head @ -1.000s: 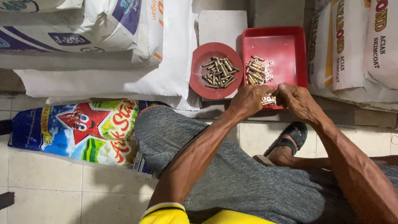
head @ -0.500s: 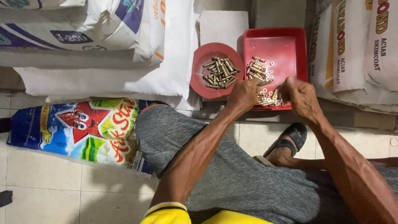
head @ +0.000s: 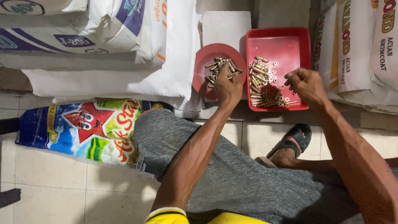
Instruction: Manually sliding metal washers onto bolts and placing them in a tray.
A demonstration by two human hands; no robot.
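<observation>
Red round plate [head: 207,60] of brass bolts [head: 222,66] is partly hidden by the left hand [head: 227,88], fingers curled onto them. Right hand [head: 306,85] (closed, contents unseen) is held over the red tray [head: 290,45]. White sacks [head: 360,45] are cut off.

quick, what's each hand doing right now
Left hand: fingers down on the brass pieces in the round red dish; grip cannot be told.
Right hand: curled shut over the red tray; contents hidden.
</observation>
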